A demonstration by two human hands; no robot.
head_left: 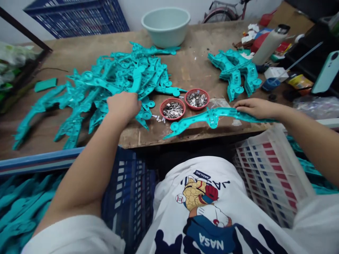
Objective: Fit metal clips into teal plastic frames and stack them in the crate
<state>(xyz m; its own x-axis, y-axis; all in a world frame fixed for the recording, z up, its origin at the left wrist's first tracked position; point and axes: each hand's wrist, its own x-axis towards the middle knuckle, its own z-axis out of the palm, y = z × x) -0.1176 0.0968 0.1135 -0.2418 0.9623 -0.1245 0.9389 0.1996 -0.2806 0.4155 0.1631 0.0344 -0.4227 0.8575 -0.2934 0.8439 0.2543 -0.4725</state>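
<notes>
My left hand (124,106) is closed at the near edge of a big heap of turquoise plastic parts (156,68), around the end of a long curved turquoise part (137,78). Its fingertips are partly hidden behind the hand. At the table's front edge, my right hand (254,108) grips another turquoise plastic part (197,119) near its right end, hollow ribbed side showing. Two small red baskets, one nearer (182,114) and one farther (208,97), hold small shiny metal pieces and sit between my hands.
A stack of turquoise parts (233,72) lies at the right rear. A pale basin (165,26) stands at the back, a bottle (271,44) and a phone (325,72) to the right. Blue (124,197) and white crates (278,173) flank my lap.
</notes>
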